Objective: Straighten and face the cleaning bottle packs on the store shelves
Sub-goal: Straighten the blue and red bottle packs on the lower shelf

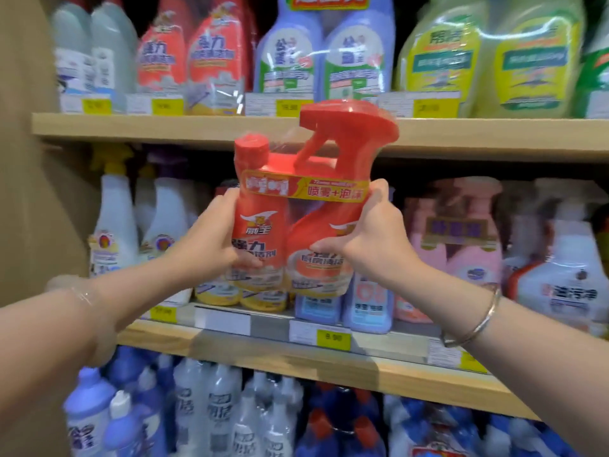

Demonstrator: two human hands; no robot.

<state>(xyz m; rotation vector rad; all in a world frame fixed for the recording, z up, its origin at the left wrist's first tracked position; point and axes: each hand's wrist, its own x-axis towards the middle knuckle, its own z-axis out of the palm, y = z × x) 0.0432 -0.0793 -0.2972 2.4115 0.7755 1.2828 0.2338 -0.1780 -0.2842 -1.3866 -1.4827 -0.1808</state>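
Observation:
A shrink-wrapped red twin pack [263, 222], one refill bottle with a screw cap and one bottle with a red trigger sprayer, is held up in front of the middle shelf [296, 344] with its label facing me. My left hand [211, 239] grips its left side, thumb on the front. My right hand [372, 239] grips its right side, fingers curled around the sprayer bottle. A matching red twin pack [194, 51] stands on the top shelf [197, 127].
On the top shelf stand a blue twin pack [319, 51] and a green-yellow twin pack [487, 57]. White bottles [115, 232], pink packs [461, 245] and blue bottles [346, 305] fill the middle shelf. Blue and white bottles [204, 413] crowd the bottom. A beige wall [29, 159] closes the left.

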